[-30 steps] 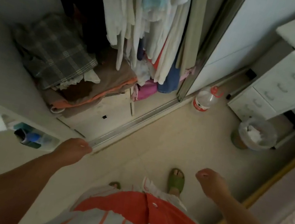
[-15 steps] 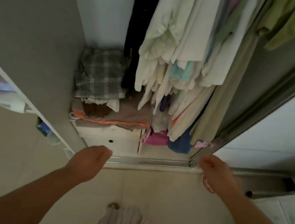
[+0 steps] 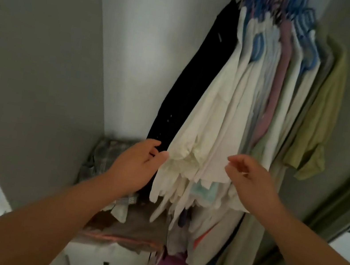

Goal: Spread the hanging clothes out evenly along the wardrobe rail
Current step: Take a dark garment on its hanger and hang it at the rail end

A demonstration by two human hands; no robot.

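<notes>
A: Where are the hanging clothes [image 3: 243,111] rel. to our hands?

B: Bunched tight at the right end of the wardrobe, on blue hangers [image 3: 305,22] up top. Rail itself isn't in view. We take the black garment [image 3: 192,84] as landmark: it's the leftmost piece, w/ bare white back wall [image 3: 141,51] to its left.

A: Left hand [image 3: 135,167]?

B: Low on the black garment's hem, fingers loosely curved, fingertips [image 3: 164,155] right at the edge of the cream shirt [image 3: 203,123] that hangs just right of the black one. Touching or only beside it, we can't tell. Nothing gripped.

A: Right hand [image 3: 251,183]?

B: Further right of the black garment, in front of the pale shirts' hems, fingers half curled and apart (holding nothing, as far as we see).

A: Anything else?

B: Olive top [image 3: 319,115] at the far right of the bunch. Below the black garment, a folded pile w/ plaid cloth [image 3: 104,157] on top.
</notes>
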